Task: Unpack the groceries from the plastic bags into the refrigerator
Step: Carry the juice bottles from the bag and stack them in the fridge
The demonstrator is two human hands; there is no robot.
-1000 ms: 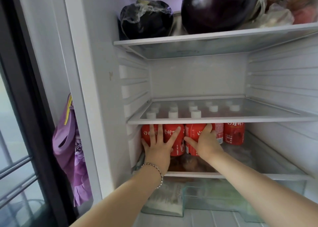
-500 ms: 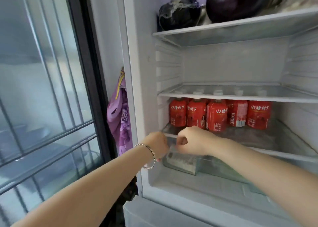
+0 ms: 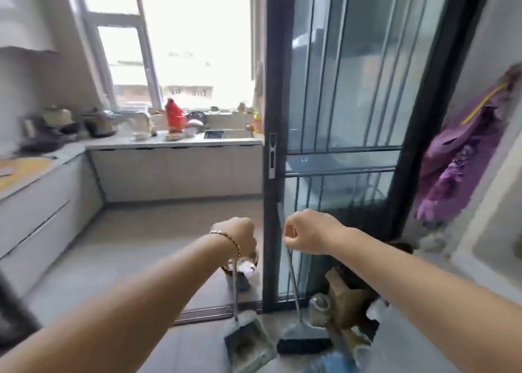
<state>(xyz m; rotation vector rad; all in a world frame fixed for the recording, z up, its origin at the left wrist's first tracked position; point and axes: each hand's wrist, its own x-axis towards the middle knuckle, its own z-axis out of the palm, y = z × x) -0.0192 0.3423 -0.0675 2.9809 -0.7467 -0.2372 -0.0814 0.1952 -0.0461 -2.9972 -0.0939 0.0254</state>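
The view faces the kitchen, and only a white edge of the refrigerator (image 3: 497, 231) shows at the far right. No grocery bag or bottle is in sight. My left hand (image 3: 238, 235), with a bracelet on its wrist, is held out over the floor with curled fingers and nothing in it. My right hand (image 3: 309, 233) hangs beside it in front of the glass door, also curled into a loose fist and empty. The two hands are a short gap apart.
A dustpan (image 3: 248, 341) and a broom (image 3: 303, 338) stand on the floor behind my hands, by the black-framed glass sliding door (image 3: 339, 118). Cardboard and a jar (image 3: 319, 307) sit by the door's foot. A purple cloth (image 3: 463, 160) hangs at right. Kitchen counters (image 3: 175, 141) run along the left and back.
My head has turned left, away from the refrigerator shelves and red bottles, toward the kitchen. Both hands have pulled back from the shelf and now hang empty in front of me.
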